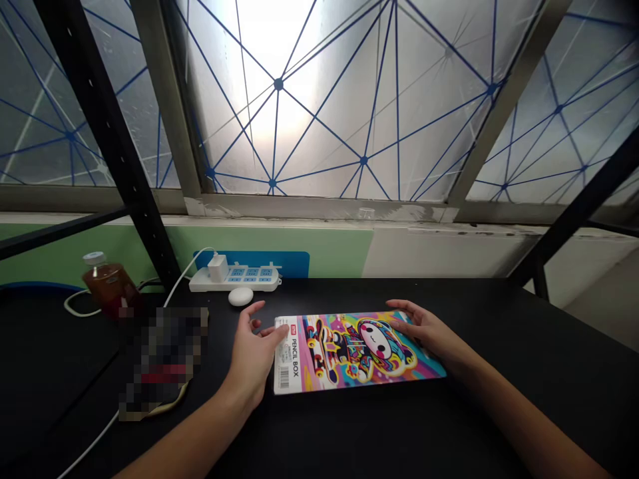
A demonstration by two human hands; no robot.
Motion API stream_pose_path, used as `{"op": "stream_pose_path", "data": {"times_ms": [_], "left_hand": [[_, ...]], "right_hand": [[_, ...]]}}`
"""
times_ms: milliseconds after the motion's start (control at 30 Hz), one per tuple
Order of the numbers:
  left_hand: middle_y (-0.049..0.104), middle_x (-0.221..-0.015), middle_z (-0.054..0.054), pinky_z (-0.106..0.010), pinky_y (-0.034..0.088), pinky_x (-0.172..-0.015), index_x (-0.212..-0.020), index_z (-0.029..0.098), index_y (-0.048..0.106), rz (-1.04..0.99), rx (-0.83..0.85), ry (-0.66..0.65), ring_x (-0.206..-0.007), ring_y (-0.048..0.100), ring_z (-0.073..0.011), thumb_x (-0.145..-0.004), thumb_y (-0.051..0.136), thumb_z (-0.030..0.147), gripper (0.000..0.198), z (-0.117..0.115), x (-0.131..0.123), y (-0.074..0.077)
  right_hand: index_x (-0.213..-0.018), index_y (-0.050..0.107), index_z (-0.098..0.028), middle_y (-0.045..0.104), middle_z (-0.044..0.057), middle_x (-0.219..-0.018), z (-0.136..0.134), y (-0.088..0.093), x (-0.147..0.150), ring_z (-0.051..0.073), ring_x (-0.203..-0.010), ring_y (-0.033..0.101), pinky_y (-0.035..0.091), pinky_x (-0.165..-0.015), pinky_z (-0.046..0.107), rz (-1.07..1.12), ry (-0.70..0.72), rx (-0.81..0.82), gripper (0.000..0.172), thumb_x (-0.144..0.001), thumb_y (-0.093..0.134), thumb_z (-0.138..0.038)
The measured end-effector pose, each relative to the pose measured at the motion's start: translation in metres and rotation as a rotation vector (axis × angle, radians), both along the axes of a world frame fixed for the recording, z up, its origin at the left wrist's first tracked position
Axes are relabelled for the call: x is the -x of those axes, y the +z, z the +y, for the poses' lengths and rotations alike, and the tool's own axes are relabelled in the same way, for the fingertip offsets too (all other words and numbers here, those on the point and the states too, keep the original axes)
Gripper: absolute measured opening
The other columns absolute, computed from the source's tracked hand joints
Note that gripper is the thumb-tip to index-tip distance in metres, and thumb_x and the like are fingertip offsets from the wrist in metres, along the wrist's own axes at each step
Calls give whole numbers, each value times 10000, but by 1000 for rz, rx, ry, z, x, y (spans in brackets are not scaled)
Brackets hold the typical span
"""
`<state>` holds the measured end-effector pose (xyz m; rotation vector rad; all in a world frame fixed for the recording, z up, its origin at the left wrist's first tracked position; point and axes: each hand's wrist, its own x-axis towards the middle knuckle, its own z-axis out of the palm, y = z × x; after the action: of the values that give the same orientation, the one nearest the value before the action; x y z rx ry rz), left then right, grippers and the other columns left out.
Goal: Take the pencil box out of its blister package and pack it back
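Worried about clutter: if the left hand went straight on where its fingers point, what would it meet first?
Likely the white power strip, or the round white puck before it; depth is unclear.

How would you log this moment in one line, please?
left hand: touching pencil box left end | right hand: on its right end | pencil box: flat on table

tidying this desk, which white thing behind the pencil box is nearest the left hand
The small white oval disc, just beyond the fingertips of the left hand. The long white plastic power strip and the white charger plugged into it sit farther back.
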<state>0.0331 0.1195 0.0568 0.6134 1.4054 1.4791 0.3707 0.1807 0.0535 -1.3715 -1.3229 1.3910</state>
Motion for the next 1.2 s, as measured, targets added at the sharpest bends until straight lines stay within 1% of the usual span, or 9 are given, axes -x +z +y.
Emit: {"op": "stream_pose_path", "data": {"times_ms": [100,233,400,500,600,767,933,1067,1200], "left_hand": [[477,-1214,-63,-323,630,-673,-1307,296,573,-21,14,6,-854,711,-181,-845,812,88,561,1,1,-1],[587,-1232,-69,-316,617,-702,-1318,224,576,-68,7,35,-897,688,-183,-955,718,160,395,7,3,-5],[665,-1214,-72,-378,620,-782,-1286,187,609,-138,-28,53,-946,701,-207,-1013,668,284,296,10,3,-7],[672,-1198,-84,-348,606,-808,-1269,183,584,-145,-45,34,-950,711,-194,-1010,627,176,263,6,1,-2],[668,-1220,-111,-296,587,-817,-1248,201,550,-131,-49,-11,-949,729,-179,-967,585,74,310,0,-2,4],[635,-1306,-126,-282,582,-739,-1264,231,520,-70,-19,-78,-959,741,-206,-902,609,66,407,-1,-3,6],[587,-1375,-154,-287,573,-686,-1335,230,512,0,4,-154,-1045,714,-251,-892,636,56,492,5,1,-1],[607,-1334,-130,-286,570,-734,-1347,202,536,17,10,-194,-1029,702,-218,-952,609,80,419,8,4,-4],[679,-1176,-74,-347,595,-749,-1317,181,568,9,-18,-233,-888,711,-194,-994,630,156,330,8,7,-1]], "right_hand": [[-1237,600,-290,779,45,-1086,4,-4,-6,284,-965,777,659,-825,395,35,2,8,642,-699,913,-452],[-1271,591,-287,790,55,-1041,10,-9,-13,302,-915,787,670,-778,423,43,-9,23,686,-689,915,-450],[-1244,610,-281,778,52,-1041,12,-13,-11,289,-893,781,663,-738,394,-18,-36,-36,691,-661,921,-483],[-1218,616,-269,764,51,-1027,13,-14,-8,289,-916,769,650,-761,391,-86,-56,-97,700,-638,921,-513],[-1197,631,-251,751,60,-1009,14,-16,-7,302,-948,752,630,-791,400,-183,-94,-158,679,-641,906,-528],[-1143,674,-239,738,68,-1073,16,-17,-9,328,-1053,718,595,-874,418,-280,-139,-201,604,-650,885,-518],[-1150,659,-255,763,86,-1082,11,-11,-8,302,-978,760,624,-821,409,-174,-92,-119,537,-741,801,-573],[-1143,653,-262,798,109,-1021,5,0,-9,338,-902,785,654,-760,474,-84,-11,-51,595,-675,841,-577],[-1140,664,-263,792,93,-1042,0,8,-8,325,-926,778,652,-792,461,-77,-17,-170,642,-645,874,-613]]}}
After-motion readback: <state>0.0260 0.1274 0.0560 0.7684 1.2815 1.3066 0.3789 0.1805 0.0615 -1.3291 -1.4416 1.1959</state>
